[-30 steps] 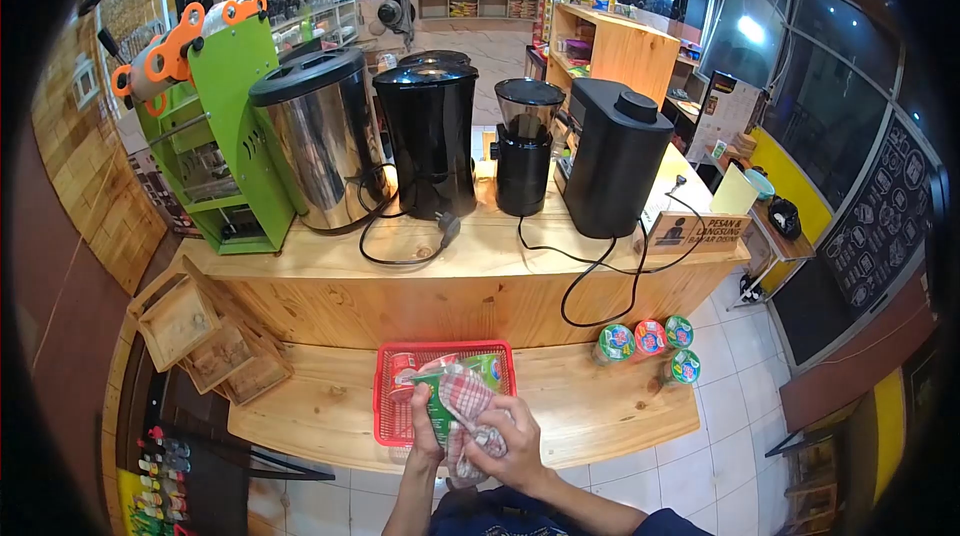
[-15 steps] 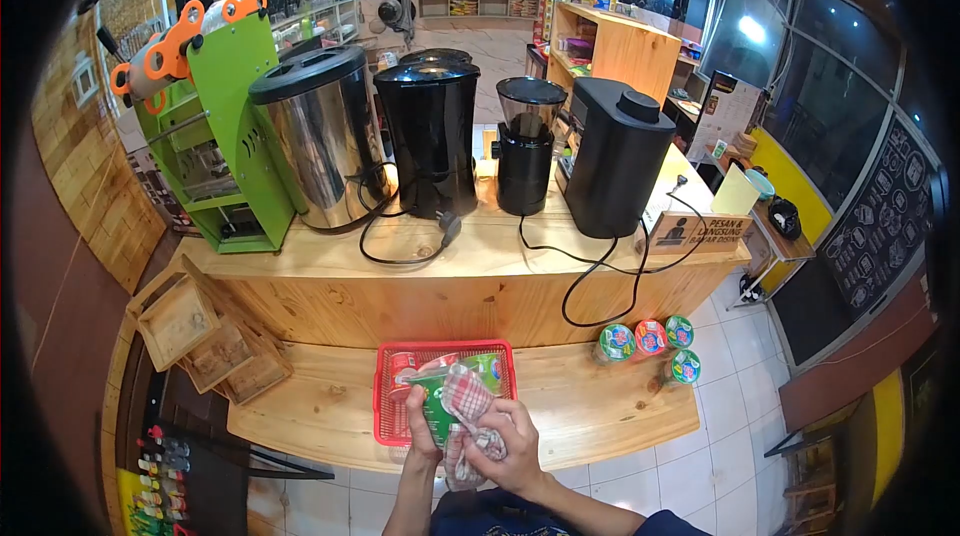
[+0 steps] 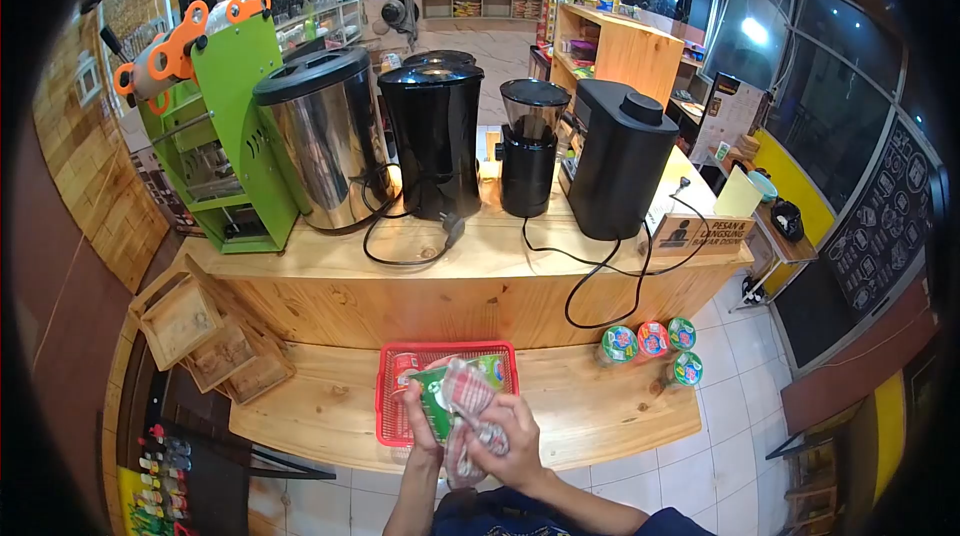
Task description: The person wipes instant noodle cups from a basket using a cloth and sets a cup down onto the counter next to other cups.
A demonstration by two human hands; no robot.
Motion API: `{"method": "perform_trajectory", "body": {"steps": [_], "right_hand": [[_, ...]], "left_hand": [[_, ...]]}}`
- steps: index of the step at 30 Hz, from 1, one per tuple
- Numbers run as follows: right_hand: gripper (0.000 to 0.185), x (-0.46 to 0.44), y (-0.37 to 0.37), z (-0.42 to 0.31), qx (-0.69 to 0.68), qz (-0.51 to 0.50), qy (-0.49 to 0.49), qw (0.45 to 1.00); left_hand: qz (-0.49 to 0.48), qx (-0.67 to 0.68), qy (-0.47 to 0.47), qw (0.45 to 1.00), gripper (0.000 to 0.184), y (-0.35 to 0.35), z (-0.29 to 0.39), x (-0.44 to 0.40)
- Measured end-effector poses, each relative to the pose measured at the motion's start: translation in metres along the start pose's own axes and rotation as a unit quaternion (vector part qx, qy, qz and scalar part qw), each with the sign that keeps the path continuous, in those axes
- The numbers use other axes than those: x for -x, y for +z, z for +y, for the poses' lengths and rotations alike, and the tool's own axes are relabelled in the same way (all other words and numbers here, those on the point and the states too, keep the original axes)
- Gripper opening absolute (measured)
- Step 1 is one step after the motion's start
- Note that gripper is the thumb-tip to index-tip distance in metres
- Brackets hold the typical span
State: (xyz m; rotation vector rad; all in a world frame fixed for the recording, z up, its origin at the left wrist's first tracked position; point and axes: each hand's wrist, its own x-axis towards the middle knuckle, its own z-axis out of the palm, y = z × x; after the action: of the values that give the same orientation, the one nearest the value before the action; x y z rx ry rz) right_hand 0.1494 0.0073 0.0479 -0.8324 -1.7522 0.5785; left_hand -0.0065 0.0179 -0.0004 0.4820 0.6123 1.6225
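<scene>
A green packet (image 3: 435,404) is in my left hand (image 3: 422,428), whose fingers are closed along its left edge. My right hand (image 3: 516,444) grips a bunched red-and-white checkered cloth (image 3: 467,386) and holds it against the packet's face. Both hands are over the near side of a red plastic basket (image 3: 383,410) on the lower wooden shelf. Inside the basket lie a red-and-white cup (image 3: 404,364) and another green package (image 3: 491,368), partly covered by the cloth and packet. The packet's lower right part is hidden behind the cloth.
Several sealed cups (image 3: 652,340) stand at the shelf's right end. Wooden trays (image 3: 215,351) lean at the left. On the counter above are a green cup-sealing machine (image 3: 235,136), a steel container (image 3: 325,146), a grinder (image 3: 528,151), a black machine (image 3: 622,161) and loose cords (image 3: 600,281).
The cloth and my right hand have shifted slightly against the packet, with some motion blur. My left hand keeps its hold. The whole view has moved a little.
</scene>
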Motion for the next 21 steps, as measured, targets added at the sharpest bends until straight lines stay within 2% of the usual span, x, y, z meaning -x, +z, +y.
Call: {"method": "perform_trajectory", "body": {"steps": [2,5,6,9,10,14,17,18,21], "right_hand": [[0.029,0.0,-0.001,0.0,0.012,-0.01,-0.011,1.0],[0.034,-0.028,-0.007,0.017,-0.017,0.035,-0.008,0.999],[0.033,-0.039,-0.011,0.018,-0.014,0.053,0.004,0.998],[0.031,-0.057,-0.016,0.019,-0.019,0.064,0.012,0.998],[0.03,-0.056,-0.016,0.018,-0.027,0.07,0.013,0.997],[0.027,-0.053,-0.014,0.017,0.02,0.029,-0.02,0.999],[0.03,-0.06,-0.011,0.014,0.047,0.036,-0.031,0.998],[0.031,-0.058,-0.009,0.013,0.042,0.035,-0.029,0.998],[0.034,-0.051,0.0,0.01,0.034,0.027,-0.025,0.999]], "left_hand": [[0.047,-0.003,-0.003,0.999,0.071,0.001,-0.003,0.001],[0.012,-0.023,-0.004,1.0,0.073,-0.023,-0.028,0.013],[-0.02,0.009,-0.027,0.999,0.076,-0.004,-0.024,0.018],[-0.008,0.012,-0.063,0.998,0.083,0.011,-0.03,0.02],[-0.007,-0.046,-0.048,0.998,0.088,0.02,-0.022,0.02],[-0.006,-0.057,-0.098,0.993,0.085,0.017,-0.015,0.022],[0.064,-0.176,-0.052,0.981,0.08,0.009,-0.019,0.021],[0.039,-0.136,-0.069,0.988,0.075,0.008,-0.019,0.022],[0.043,-0.084,-0.083,0.992,0.07,0.014,-0.022,0.029]]}}
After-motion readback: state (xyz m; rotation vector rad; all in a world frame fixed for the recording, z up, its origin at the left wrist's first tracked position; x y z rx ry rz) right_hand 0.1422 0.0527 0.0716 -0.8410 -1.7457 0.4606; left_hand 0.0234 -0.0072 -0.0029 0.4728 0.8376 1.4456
